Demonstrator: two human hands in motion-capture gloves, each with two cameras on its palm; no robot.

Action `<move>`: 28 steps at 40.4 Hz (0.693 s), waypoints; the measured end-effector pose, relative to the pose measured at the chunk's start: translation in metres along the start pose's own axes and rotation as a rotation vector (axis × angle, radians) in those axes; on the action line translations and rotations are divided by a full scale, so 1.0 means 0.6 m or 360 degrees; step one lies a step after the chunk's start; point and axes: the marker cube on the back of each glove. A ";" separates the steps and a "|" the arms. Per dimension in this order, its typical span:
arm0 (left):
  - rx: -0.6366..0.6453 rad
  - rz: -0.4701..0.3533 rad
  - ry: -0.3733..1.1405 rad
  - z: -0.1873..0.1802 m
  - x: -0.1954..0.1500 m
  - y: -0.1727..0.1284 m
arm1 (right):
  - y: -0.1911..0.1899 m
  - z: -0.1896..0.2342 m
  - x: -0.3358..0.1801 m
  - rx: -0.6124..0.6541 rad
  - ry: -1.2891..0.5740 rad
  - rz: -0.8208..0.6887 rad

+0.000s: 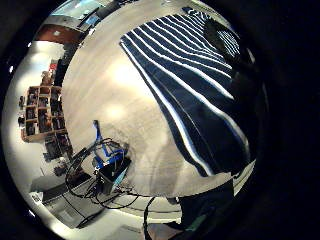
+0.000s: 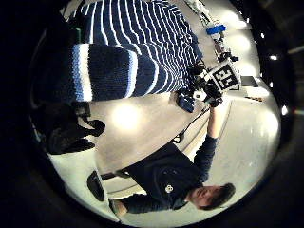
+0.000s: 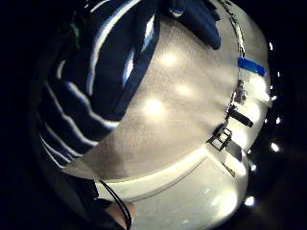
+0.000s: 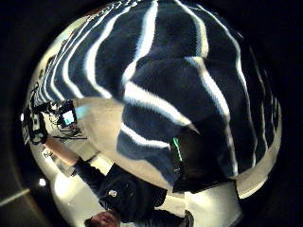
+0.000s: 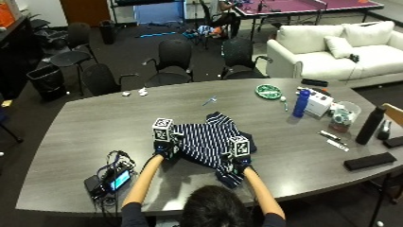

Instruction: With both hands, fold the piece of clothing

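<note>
— Left of the person's left hand (image 5: 165, 150), what lies on the table (image 5: 75, 127)?

— A small black device with blue and black cables (image 5: 108, 178) lies there, near the table's front edge, well apart from the clothing.

— And the left hand itself?

— It is at the left edge of the striped sweater (image 5: 206, 139), which is dark blue with thin white stripes. The left thumb side palm view shows a folded band of the knit (image 2: 102, 71) very close to the palm, and the fingers seem to curl round it, so the hand holds the edge of the sweater.

— Where is the sweater then?

— It lies between both hands, spread on the table in front of the person, and it reaches away from them toward the middle of the table. One part is bunched near the front.

— What about the right hand (image 5: 237, 163)?

— It is at the right front side of the sweater, over the bunched part. In the right thumb side palm view the striped cloth (image 4: 180, 90) fills almost everything and is folded over itself close to the palm. I believe the fingers grip the cloth there.

— And to the right of the right hand?

— Well apart from it stand a blue bottle (image 5: 302, 103), a white box (image 5: 319, 104), a green plate (image 5: 269, 91), a clear cup (image 5: 344, 116) and a tall black bottle (image 5: 369, 125). A flat black case (image 5: 370, 161) lies near the right edge.
</note>
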 end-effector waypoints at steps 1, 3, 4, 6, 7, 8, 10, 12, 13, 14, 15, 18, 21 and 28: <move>0.0005 -0.0007 -0.0003 0.000 -0.002 0.000 | -0.006 0.000 0.001 0.0034 -0.0016 -0.0007; 0.0029 -0.0006 -0.0001 -0.002 -0.005 0.001 | -0.013 -0.002 0.003 0.0077 -0.0044 0.0012; 0.0049 -0.0008 -0.0004 -0.004 -0.007 0.001 | -0.014 -0.003 0.005 0.0092 -0.0054 0.0024; 0.0077 -0.0022 -0.0018 -0.004 -0.011 0.000 | -0.015 -0.006 0.005 0.0115 -0.0071 0.0028; 0.0077 -0.0026 -0.0024 -0.003 -0.013 0.001 | -0.016 -0.006 0.004 0.0123 -0.0078 0.0028; 0.0068 -0.0022 -0.0025 -0.001 -0.014 0.002 | -0.016 -0.007 0.003 0.0132 -0.0079 0.0030; 0.0044 0.0010 -0.0007 0.003 -0.011 0.010 | -0.018 -0.011 0.003 0.0181 -0.0042 0.0050; 0.0028 0.0047 0.0001 0.010 -0.009 0.019 | -0.019 -0.015 0.005 0.0245 0.0049 0.0098; 0.0022 0.0058 -0.0013 0.015 -0.009 0.024 | -0.018 -0.017 0.006 0.0271 0.0101 0.0119; 0.0015 0.0062 -0.0040 0.023 -0.011 0.030 | -0.015 -0.019 0.006 0.0295 0.0150 0.0129; 0.0007 0.0064 -0.0074 0.031 -0.013 0.037 | -0.011 -0.021 0.005 0.0319 0.0193 0.0125; 0.0014 0.0090 -0.0165 0.059 -0.023 0.063 | 0.015 -0.027 0.000 0.0321 0.0269 0.0093; 0.0022 0.0170 -0.0184 0.101 -0.037 0.078 | 0.061 -0.032 -0.004 0.0241 0.0309 0.0060; 0.0084 0.0506 -0.0026 0.141 -0.042 0.155 | 0.151 -0.050 -0.018 0.0148 0.0479 -0.0103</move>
